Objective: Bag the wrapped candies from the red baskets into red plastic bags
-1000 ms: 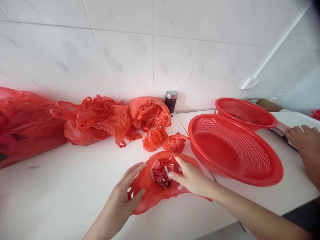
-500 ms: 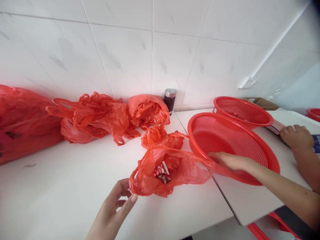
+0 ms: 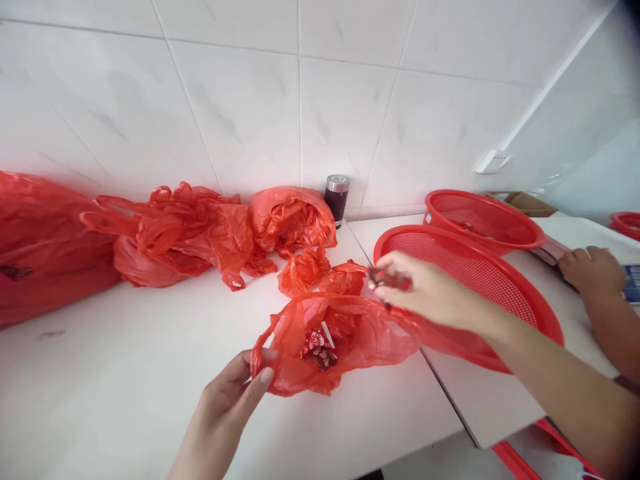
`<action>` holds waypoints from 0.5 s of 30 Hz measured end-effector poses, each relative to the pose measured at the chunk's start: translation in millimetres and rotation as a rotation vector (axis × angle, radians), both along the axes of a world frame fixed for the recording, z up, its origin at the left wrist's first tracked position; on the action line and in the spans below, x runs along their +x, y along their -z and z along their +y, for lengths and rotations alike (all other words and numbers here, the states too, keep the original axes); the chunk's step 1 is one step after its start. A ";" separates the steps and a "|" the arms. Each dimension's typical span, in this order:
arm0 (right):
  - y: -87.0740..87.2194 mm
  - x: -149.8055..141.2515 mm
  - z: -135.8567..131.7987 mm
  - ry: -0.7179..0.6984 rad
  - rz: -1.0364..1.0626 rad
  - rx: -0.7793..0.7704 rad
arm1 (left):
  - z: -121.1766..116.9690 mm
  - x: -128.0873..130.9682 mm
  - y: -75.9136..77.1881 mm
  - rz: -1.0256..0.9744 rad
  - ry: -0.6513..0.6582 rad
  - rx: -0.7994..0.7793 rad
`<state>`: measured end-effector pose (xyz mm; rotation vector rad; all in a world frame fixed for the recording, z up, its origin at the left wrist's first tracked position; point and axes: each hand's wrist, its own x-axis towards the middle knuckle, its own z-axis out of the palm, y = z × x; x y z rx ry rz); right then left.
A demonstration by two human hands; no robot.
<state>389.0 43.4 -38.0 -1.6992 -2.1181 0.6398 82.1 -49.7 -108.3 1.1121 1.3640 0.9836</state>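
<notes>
An open red plastic bag (image 3: 360, 343) lies on the white table with a few small wrapped sweets (image 3: 320, 345) inside, in red and dark brown wrappers. My left hand (image 3: 235, 393) pinches the bag's left edge between thumb and fingers. Above the bag's right side is my right hand (image 3: 415, 283), its fingers closed round small dark, shiny wrapped sweets (image 3: 383, 280), blurred by motion. Under my right forearm stands a big red perforated basket (image 3: 480, 267); the forearm hides part of its inside.
Crumpled red bags (image 3: 180, 233) and a full red bag (image 3: 295, 217) line the wall, beside a black flask (image 3: 337, 200). A second red basket (image 3: 485, 220) stands behind. At the right, another person's hand (image 3: 593, 270) rests by a tray. A seam (image 3: 450, 397) crosses the table.
My right hand has come up out of the big basket and moved left over the bag, now holding sweets. My left hand has a fuller pinch on the bag's edge.
</notes>
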 end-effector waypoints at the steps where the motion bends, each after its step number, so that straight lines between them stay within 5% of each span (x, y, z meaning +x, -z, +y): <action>1: -3.9 -16.5 -5.4 -0.077 -0.013 0.031 | -0.2 -0.4 -3.0 -0.042 -0.011 -0.002; 6: 11.7 -51.2 -22.4 -0.333 -0.265 0.199 | -4.4 -24.8 -14.2 -0.044 -0.131 0.035; 10: 19.6 -32.5 -31.7 -0.269 -0.393 -0.110 | -8.5 -50.1 -18.4 0.026 -0.196 0.065; 13: -7.3 -18.1 -28.0 -0.256 -0.228 -0.446 | -3.7 -62.9 -23.3 0.023 -0.170 0.059; 15: -36.9 -16.1 -19.0 -0.179 -0.015 -0.410 | 3.1 -73.7 -29.0 0.045 -0.236 0.098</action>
